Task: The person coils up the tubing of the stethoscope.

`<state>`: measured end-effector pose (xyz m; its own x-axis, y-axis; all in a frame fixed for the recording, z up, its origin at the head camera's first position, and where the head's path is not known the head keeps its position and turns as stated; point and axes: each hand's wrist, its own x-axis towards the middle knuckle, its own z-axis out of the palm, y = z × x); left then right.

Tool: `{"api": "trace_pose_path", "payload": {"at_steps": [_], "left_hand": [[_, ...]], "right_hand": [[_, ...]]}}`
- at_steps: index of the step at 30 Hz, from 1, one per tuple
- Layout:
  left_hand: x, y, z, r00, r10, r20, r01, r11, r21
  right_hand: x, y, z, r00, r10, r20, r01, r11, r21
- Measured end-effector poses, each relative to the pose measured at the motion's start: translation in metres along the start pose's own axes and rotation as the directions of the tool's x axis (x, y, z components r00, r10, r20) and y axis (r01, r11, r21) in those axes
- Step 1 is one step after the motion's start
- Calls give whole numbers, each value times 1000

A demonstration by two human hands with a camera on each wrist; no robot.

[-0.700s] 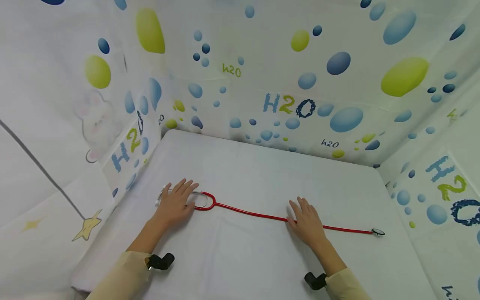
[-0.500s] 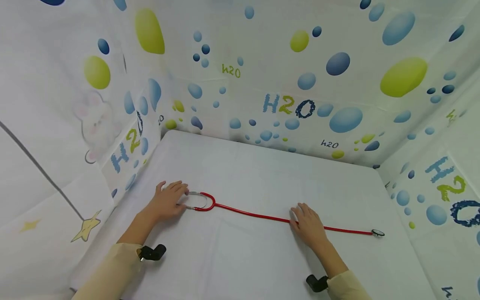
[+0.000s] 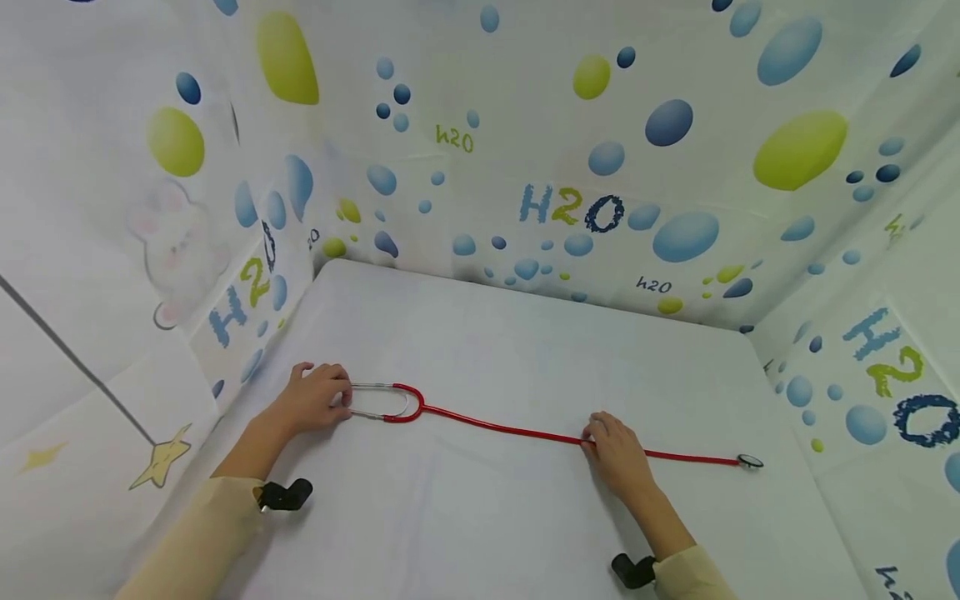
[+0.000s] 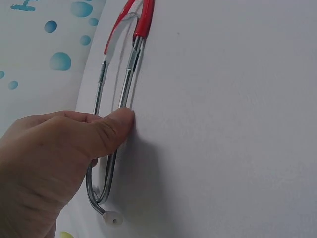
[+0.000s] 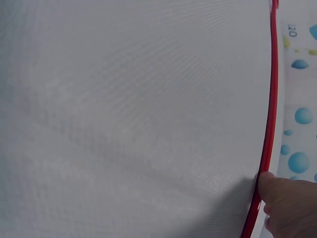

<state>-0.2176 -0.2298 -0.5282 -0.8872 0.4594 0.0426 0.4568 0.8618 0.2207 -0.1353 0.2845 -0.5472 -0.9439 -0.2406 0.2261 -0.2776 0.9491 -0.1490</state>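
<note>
From your head view, the stethoscope (image 3: 525, 429) lies stretched straight across the bench (image 3: 480, 517), not yet lifted. At your left wrist, your left hand (image 4: 54, 158) pinches the metal ear tubes (image 4: 124, 89). At your right wrist, your right hand (image 5: 287, 203) curls onto the red tube (image 5: 270, 114).

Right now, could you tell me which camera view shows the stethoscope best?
The head view: the whole stethoscope shows, earpieces to chest piece. The left wrist view shows only its metal ear tubes, the right wrist view only a stretch of red tubing.
</note>
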Motion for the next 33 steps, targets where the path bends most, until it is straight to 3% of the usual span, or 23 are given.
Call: {"api": "trace_pose_path", "payload": {"at_steps": [7,12,18,22,27,33], "left_hand": [[0,-4,-3,1000,16,7,-16,999,30],[-1,-9,-4,998,51,-26,-50,998,47],[-8,-5,3,997,60,-43,-57,995,86],[-8,-2,1,996,64,-66,-56,992,113],[-11,5,0,999,30,-37,-26,994,103],[-3,14,0,999,-36,6,35,993,109]], "right_hand": [[0,-2,2,1000,-9,-21,9,1000,6],[1,-5,0,1000,-10,-29,11,1000,9],[-7,-4,2,1000,7,4,-7,1000,-3],[-6,-3,4,1000,-5,-23,5,1000,-17],[-12,-4,7,1000,27,-2,-27,999,-42],[-14,0,9,995,83,48,-81,996,-34]]}}
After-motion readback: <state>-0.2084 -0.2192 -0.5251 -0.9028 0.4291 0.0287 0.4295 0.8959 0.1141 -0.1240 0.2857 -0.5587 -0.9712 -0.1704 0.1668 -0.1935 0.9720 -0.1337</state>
